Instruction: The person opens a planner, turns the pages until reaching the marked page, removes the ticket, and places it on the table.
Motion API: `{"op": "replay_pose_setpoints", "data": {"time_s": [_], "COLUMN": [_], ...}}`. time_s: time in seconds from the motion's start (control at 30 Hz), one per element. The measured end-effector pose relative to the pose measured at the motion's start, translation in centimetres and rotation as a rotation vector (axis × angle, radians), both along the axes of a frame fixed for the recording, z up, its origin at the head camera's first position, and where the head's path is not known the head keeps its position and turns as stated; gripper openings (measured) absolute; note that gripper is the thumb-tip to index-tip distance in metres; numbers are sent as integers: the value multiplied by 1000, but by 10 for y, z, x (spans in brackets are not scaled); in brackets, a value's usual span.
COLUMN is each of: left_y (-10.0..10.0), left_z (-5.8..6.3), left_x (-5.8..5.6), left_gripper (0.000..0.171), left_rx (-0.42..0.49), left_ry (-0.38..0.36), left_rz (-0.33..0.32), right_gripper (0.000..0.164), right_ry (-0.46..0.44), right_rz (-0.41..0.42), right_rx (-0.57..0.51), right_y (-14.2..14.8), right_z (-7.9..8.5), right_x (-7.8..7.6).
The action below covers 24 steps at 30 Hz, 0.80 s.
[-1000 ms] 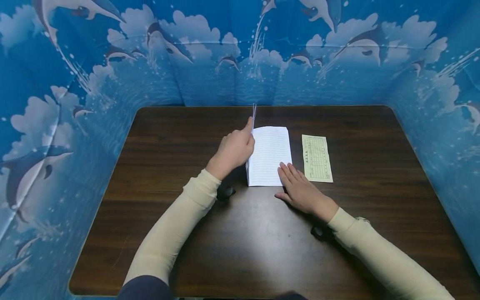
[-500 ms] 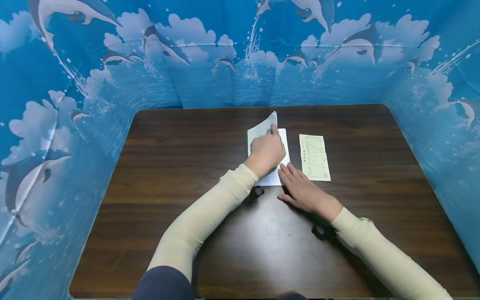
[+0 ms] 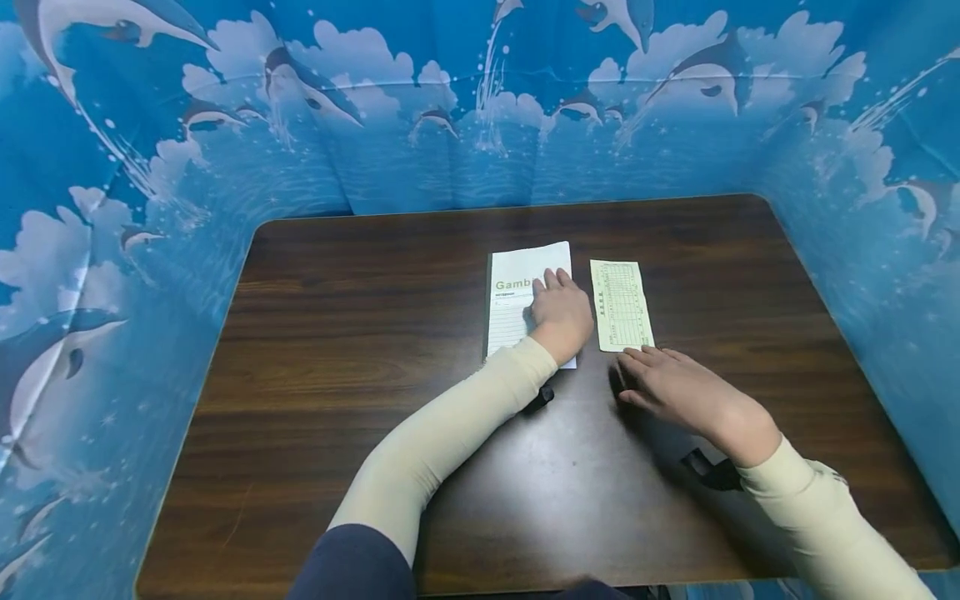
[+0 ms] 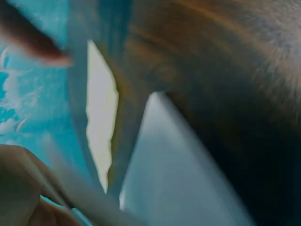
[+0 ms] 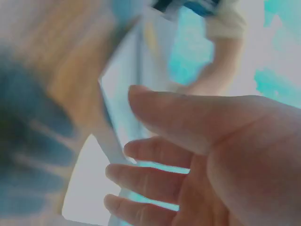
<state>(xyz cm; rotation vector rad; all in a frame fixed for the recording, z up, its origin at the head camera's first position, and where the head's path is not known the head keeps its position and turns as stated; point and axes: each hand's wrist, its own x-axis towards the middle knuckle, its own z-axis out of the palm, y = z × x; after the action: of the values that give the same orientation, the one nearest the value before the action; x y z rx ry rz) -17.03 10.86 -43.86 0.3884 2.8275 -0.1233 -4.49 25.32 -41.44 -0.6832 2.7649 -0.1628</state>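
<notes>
A notebook [image 3: 512, 323] lies at the middle of the table with its white front cover uppermost, printed with large greenish letters that start "Gamb". My left hand [image 3: 562, 315] rests on the cover's right side, its fingers extended toward the top edge and hiding part of the lettering. To the right of the notebook is a pale green printed slip of paper [image 3: 622, 306], ruled like a form. My right hand [image 3: 686, 396] is held over the table just below that slip, fingers extended and fingertips close to its lower edge. The right wrist view shows the hand [image 5: 202, 155] holding nothing.
The dark wood-grain table [image 3: 337, 350] stretches around both papers. A blue curtain [image 3: 450, 125] printed with dolphins hangs behind and along its sides. Black wrist devices [image 3: 708, 467] sit under the forearms. Both wrist views are blurred.
My left hand has swung the notebook's cover from left to right, so ruled pages are now covered. My right hand has left the page and moved right, below the slip.
</notes>
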Motion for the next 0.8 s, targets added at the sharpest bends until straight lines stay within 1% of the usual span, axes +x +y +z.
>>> {"op": "replay_pose_setpoints", "data": {"time_s": [0.07,0.13,0.23,0.3,0.33,0.37,0.43,0.5,0.57,0.6,0.67,0.73,0.8], "left_y": [2,2,-4,-11,-16,-21,-35,-48,-60,-66,-74,-81,-83], "left_z": [-5,-10,-15,-17,-17,-20,-18,-21,-21,-17,-19,-17,-19], "left_x": [0,-1,0,0,0,-1,-3,-8,-11,-11,-11,-6,-3], "left_gripper": [64,63,64,66,67,66,66,67,70,71,74,76,77], "left_rx": [-37,-82,-144,-158,-146,-122,-71,-12,41,61,106,133,148], "left_ry": [-34,-72,-106,-106,-108,-110,-131,-156,-182,-194,-214,-230,-228], "left_rz": [30,43,29,-3,-19,-34,-68,-79,-74,-71,-52,-53,-62], "right_gripper": [55,55,54,53,53,52,52,51,52,51,51,49,47], "right_ry": [16,26,18,8,4,0,-5,-13,-18,-17,-17,-13,-14], "right_rz": [-9,-8,-9,-6,-3,1,16,29,35,37,39,49,65], "right_rx": [-28,-50,-81,-96,-101,-103,-105,-107,-102,-105,-107,-111,-125], "right_y": [4,6,9,9,9,9,9,8,8,8,8,7,7], "right_z": [7,13,18,19,19,19,18,16,15,14,12,10,7], "right_x": [-2,-5,-8,-9,-9,-9,-9,-9,-9,-9,-9,-9,-10]}}
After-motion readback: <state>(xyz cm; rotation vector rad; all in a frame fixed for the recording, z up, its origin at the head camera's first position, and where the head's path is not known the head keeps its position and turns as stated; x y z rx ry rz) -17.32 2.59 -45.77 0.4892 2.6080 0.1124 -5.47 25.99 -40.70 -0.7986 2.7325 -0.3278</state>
